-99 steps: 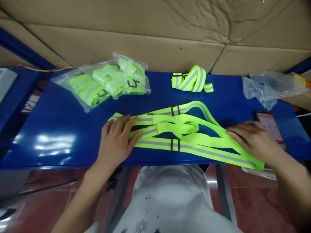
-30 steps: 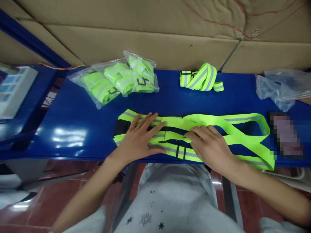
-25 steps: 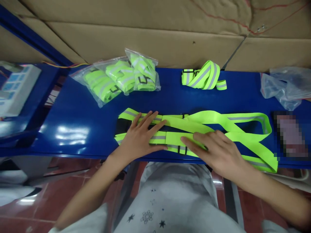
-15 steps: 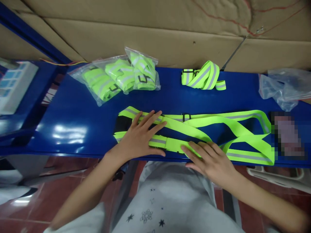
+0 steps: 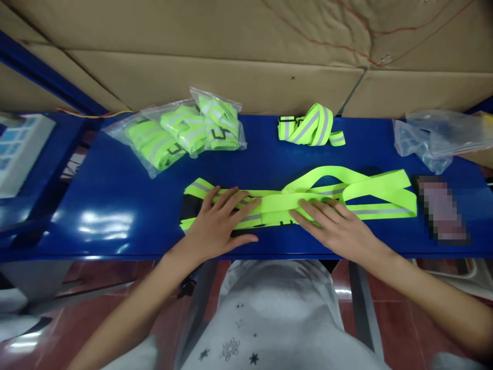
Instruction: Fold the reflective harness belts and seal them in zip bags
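A fluorescent yellow-green reflective harness [image 5: 379, 186] with grey stripes lies lengthwise near the front of the blue table. My left hand [image 5: 211, 223] rests flat on its left part, fingers spread across the straps, beside a black section. On the middle straps lies my right hand [image 5: 339, 226], its fingers extended and lightly bent, pressing from above; its thumb is mostly hidden. To the right of that hand the straps form loose, twisted loops. Behind the harness sits a folded bundle of the same strap [image 5: 308, 127] with black buckles.
Several clear bags [image 5: 185, 132] packed with reflective straps lie at the back left. Clear plastic bags [image 5: 431, 141] are at the back right, above a blurred-out phone-like object [image 5: 442, 210]. A brown covered panel [image 5: 215, 77] borders the blue table [image 5: 103, 195] behind.
My right hand has moved the near straps away from the table edge toward the far ones, narrowing the harness. The right-hand loops have shifted and folded. My left hand stays on the left part.
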